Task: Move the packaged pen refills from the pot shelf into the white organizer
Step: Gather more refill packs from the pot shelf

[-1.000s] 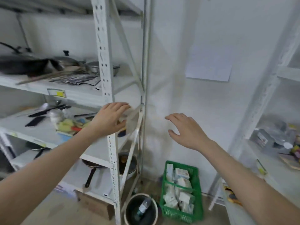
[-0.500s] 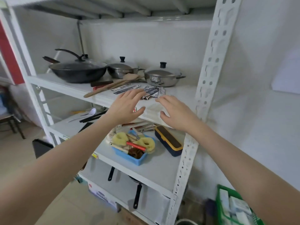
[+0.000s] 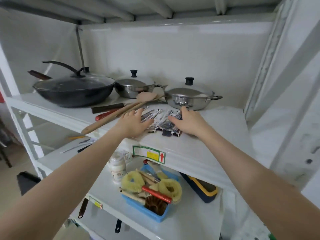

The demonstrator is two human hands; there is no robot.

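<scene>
A loose pile of packaged pen refills, in clear and dark wrappers, lies on the white pot shelf in front of the pots. My left hand rests flat at the pile's left edge, fingers spread over the packets. My right hand lies on the pile's right side, fingers curled down onto the packets. Neither hand has lifted a packet. The white organizer is out of view.
Behind the pile stand a black lidded wok and two steel lidded pots. Wooden spatulas and a red-handled tool lie left of my hands. The shelf below holds a blue basket of brushes and a white bottle.
My view swung from the wall and floor to the pot shelf. Both hands moved forward from the shelf's front edge onto the pile of refill packets.
</scene>
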